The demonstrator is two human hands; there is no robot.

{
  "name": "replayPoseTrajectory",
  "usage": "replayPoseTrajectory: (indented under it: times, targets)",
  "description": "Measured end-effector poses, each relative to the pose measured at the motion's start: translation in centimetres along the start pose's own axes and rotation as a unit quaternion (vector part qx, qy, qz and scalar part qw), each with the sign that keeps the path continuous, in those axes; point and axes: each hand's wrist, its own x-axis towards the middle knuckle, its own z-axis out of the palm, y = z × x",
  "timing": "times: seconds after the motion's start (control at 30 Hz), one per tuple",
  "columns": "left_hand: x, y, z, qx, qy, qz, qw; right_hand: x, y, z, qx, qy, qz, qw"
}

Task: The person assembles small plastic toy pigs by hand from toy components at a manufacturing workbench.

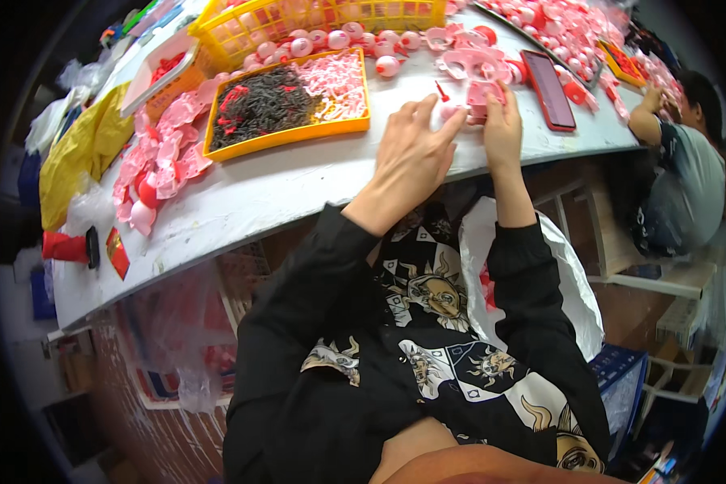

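Observation:
My right hand [504, 133] grips a pink plastic part [482, 95] with a squarish, box-like shape, held over the table's near edge. Close beside it, my left hand [415, 153] has its fingers stretched out and apart. A small round pale pink piece [450, 110] lies at the left fingertips; whether they touch it is hard to tell. Just beyond them is a thin red piece [442, 90]. More pink moulded parts [468, 60] lie behind the held one.
A yellow tray [290, 145] holds small black and pink pieces. Behind it stands a yellow crate [218, 40] of pink balls. A red-edged phone [548, 90] lies to the right. Pink parts [165, 157] are heaped left. Another person [686, 177] sits at far right. A white bag [573, 274] hangs by my lap.

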Motion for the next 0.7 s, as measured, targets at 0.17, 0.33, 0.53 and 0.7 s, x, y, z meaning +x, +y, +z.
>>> replayPoseTrajectory:
  times: [0.17, 0.33, 0.53, 0.7]
  targets:
    - [3.1, -0.4, 2.4, 0.002, -0.147, -0.053, 0.988, 0.3, 0.4, -1.6, 0.126, 0.001, 0.056, 0.990]
    - [3.2, -2.4, 3.3, 0.182, -0.041, -0.103, 0.977, 0.1, -0.3, -1.0, 0.167, -0.010, 0.060, 0.984]
    - [2.4, -3.9, -5.8, 0.099, -0.025, -0.126, 0.987, 0.2, -0.2, -2.8, 0.298, -0.032, 0.140, 0.944]
    - [1.4, -12.3, -12.5, 0.149, -0.031, -0.231, 0.961, -0.8, -1.5, -3.1, 0.454, -0.132, 0.243, 0.847]
